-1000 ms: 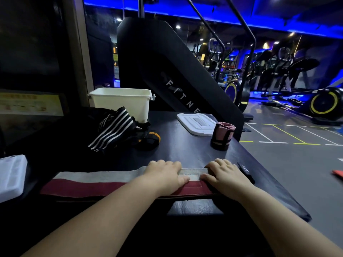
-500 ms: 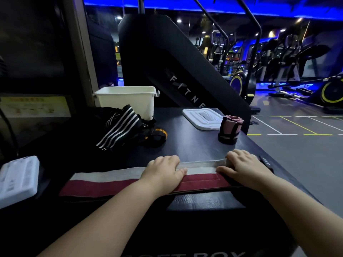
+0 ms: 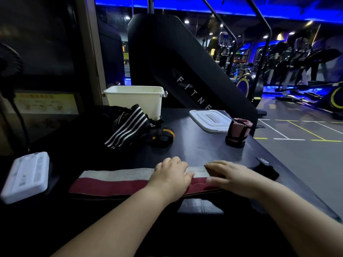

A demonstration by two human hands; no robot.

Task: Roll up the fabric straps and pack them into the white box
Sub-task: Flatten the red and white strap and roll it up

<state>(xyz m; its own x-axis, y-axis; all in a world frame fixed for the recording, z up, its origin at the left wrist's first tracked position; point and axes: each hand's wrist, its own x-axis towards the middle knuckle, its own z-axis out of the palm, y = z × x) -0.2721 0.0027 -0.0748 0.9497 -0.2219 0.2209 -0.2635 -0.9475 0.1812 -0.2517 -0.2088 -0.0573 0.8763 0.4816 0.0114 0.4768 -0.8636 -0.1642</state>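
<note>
The left hand (image 3: 170, 175) was laid palm down on the red and white strap (image 3: 115, 180), its fingers bent at the knuckles with the tips pressed on the strap's far white band and the thumb stretched out toward the other hand. The right hand (image 3: 233, 179) was placed just beside it on the same strap, fingers reaching toward the left thumb; it was blurred, so whether the strap's end was pinched or only pressed could not be told. The strap was spread flat on the dark table (image 3: 194, 149), most of its length trailing away from the outer side of the left fingers. A black tab (image 3: 267, 167) was seen just beyond the right knuckles. Well ahead of the left fingertips the white box (image 3: 137, 101) was set upright, with a heap of striped straps (image 3: 128, 125) and a black and orange strap (image 3: 163, 135) between it and the fingers. Ahead of the right fingertips a rolled pink strap (image 3: 237, 132) was stood on end, with the white lid (image 3: 211, 120) touching or just behind it. A white device (image 3: 26, 177) was placed far off the left hand's outer side.
</note>
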